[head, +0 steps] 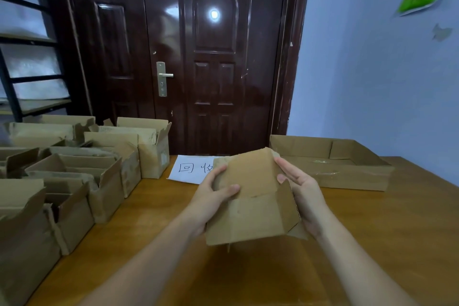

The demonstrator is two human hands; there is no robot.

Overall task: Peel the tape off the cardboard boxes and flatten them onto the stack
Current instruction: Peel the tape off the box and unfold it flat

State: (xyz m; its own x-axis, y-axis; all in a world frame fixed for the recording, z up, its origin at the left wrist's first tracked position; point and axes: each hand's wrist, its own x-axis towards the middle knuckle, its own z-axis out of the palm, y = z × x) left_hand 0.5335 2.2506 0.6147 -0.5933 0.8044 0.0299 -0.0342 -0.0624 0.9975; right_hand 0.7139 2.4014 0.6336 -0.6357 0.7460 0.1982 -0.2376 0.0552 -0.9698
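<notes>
Centrally, a small brown cardboard box (250,206) (flaps open, edges torn and creased) is held above the wooden table (372,231). It is gripped by the left hand (213,196), thumb curled over its top, and by the right hand (303,191), fingers wrapped round its side.

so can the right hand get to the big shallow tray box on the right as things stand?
Probably yes, once it lets go. The right hand is holding the small box together with the left hand. The tray box sits just beyond it on the table, with nothing visible in between.
</notes>
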